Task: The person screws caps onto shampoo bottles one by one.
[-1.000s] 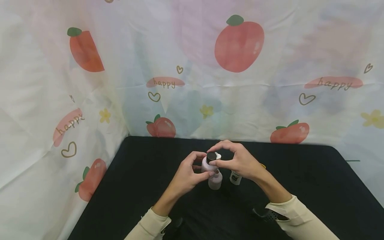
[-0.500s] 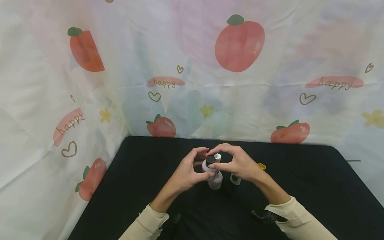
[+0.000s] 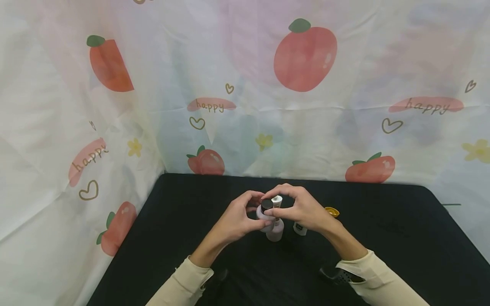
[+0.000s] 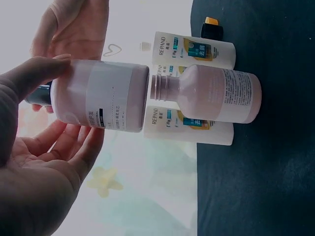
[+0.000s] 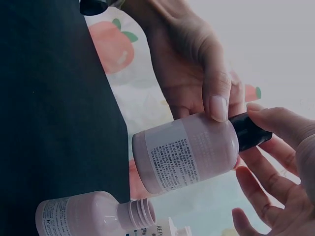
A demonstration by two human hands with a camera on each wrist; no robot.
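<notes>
My left hand (image 3: 235, 221) grips the body of a pale pink bottle (image 4: 110, 96), its fingers on one side and thumb on the other. On that bottle's neck sits a black cap (image 5: 251, 132), which the thumb and fingers of my right hand (image 3: 306, 208) pinch. The held bottle is raised over the black table, its base near the mouth of a second pink bottle (image 4: 211, 93). This second one stands upright on the table with a bare threaded neck. Printed labels show on both.
White bottles with a green and yellow label (image 4: 199, 49) stand behind the uncapped pink bottle. A yellow round piece (image 3: 332, 211) lies beyond my right wrist. The black table (image 3: 383, 225) meets a printed curtain (image 3: 245, 140) at its back edge.
Both hands have shifted slightly left with the pink bottle between them. More of a white bottle behind now shows. My right fingers remain on the black cap.
</notes>
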